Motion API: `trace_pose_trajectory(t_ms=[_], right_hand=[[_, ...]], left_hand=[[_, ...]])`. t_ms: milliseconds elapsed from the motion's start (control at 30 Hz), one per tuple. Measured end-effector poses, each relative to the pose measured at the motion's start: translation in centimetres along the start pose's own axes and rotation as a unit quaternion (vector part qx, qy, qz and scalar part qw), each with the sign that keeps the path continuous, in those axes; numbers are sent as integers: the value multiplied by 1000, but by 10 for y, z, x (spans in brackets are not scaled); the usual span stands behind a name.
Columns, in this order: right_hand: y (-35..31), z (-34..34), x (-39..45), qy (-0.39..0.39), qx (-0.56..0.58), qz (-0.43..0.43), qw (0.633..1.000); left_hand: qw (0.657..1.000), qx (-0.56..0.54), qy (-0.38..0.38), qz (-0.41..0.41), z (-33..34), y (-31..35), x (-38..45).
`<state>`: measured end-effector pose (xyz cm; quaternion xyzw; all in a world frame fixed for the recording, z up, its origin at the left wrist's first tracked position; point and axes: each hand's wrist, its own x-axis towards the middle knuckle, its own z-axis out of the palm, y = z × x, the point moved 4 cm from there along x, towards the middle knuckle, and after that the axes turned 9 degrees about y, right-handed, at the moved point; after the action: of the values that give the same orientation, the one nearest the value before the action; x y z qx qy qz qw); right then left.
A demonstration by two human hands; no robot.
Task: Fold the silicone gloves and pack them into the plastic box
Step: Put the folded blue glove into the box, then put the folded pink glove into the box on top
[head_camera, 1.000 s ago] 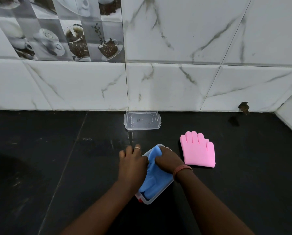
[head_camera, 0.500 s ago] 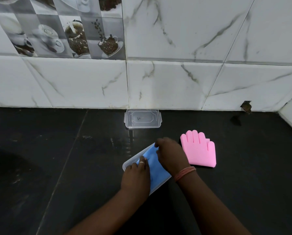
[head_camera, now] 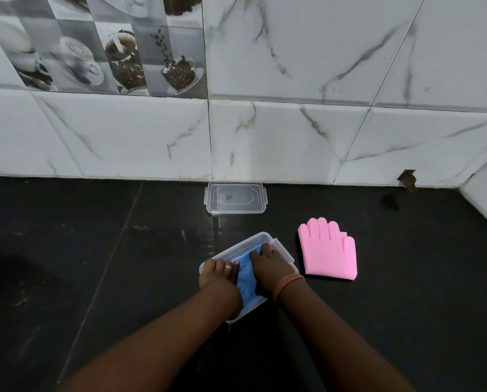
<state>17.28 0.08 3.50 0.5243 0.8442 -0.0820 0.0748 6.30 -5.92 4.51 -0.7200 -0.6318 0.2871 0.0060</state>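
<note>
A clear plastic box [head_camera: 236, 247] sits at an angle on the black counter, near the middle. A folded blue silicone glove [head_camera: 246, 281] lies inside it. My left hand [head_camera: 218, 278] presses on the glove's left side, a ring on one finger. My right hand [head_camera: 270, 268] presses the glove's right side down into the box, fingers curled over its far end. A pink silicone glove [head_camera: 328, 251] lies flat on the counter just right of the box, fingers pointing to the wall.
The box's clear lid [head_camera: 236, 198] lies flat at the foot of the tiled wall [head_camera: 265, 131], behind the box. The wall turns a corner at the far right [head_camera: 485, 199]. A dark counter seam [head_camera: 106, 258] runs diagonally on the left.
Both hands have shifted on the blue glove and pushed it lower into the box. The box's far rim now shows above the glove. The pink glove and lid have not moved.
</note>
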Motion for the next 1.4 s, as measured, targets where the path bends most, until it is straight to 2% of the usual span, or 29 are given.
trace_pose_trajectory(t_ms=[100,167,200,267,333,400,533,600,700,1000,1167,1300,1400], right_hand=[[-3,1,7,-31,5,14,999],[-5,1,11,-35,27,45,998],[-5,1,13,-31,36,62,997],[0,-1,17,-20,54,103,993],[9,-6,19,-3,63,138,988],[15,-12,20,13,66,143,987],[20,-26,21,93,86,107,986],[20,-27,22,105,109,80,985],[15,-21,23,45,139,35,989],[4,-12,30,13,46,10,999],[5,-13,32,19,49,13,999],[5,-30,36,70,104,16,992],[15,-55,34,176,161,26,971]], left_hand=[[999,34,-39,-2,9,5,15],[999,-13,-48,-14,13,7,26],[999,4,-36,-7,12,4,31],[998,59,13,29,4,-7,41],[991,32,113,70,-11,-17,49],[980,-15,173,102,-28,-26,46],[966,-49,242,82,-41,-32,36],[970,-45,234,44,-40,-34,28],[975,-53,214,0,-30,-36,26],[987,-32,160,-12,-26,-25,47],[983,-29,179,-17,-36,-25,50],[973,-94,209,-34,-62,-25,50],[963,-166,208,-51,-83,-27,53]])
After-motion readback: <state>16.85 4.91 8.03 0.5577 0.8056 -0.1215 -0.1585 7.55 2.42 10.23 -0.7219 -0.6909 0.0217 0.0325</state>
